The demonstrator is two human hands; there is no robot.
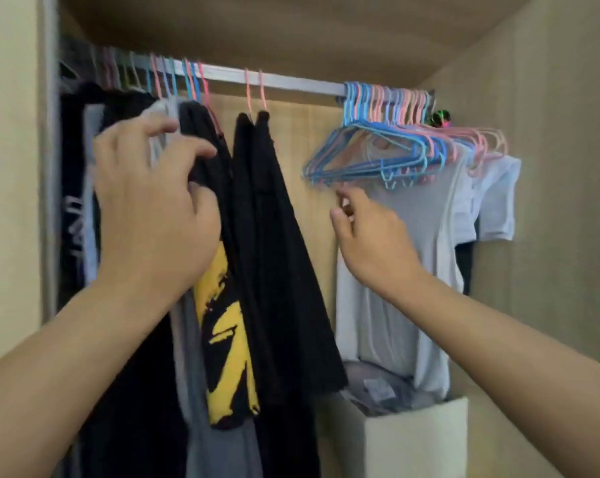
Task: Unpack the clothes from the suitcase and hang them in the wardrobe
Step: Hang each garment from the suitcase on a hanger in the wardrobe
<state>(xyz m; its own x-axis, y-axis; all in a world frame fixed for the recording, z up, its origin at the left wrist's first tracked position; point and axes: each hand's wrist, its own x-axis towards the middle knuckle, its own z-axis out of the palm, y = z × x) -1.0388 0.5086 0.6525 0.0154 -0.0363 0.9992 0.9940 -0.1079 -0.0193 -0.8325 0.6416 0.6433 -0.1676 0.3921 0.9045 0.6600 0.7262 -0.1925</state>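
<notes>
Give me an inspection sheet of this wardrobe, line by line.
Surface: rail runs across the wardrobe; bare stretch mid-rail.
Job's things: dark clothes hang left of centre on pink hangers; a black shirt with a yellow print among them; pale shirts hang right.
Clutter: bunch of empty blue and pink hangers at the right end; white bin of folded clothes below.
Grippers: left hand grips dark fabric; right hand reaches under the empty hangers, holding nothing.
Cables: nothing seen.
Surroundings: wooden wardrobe walls.
</notes>
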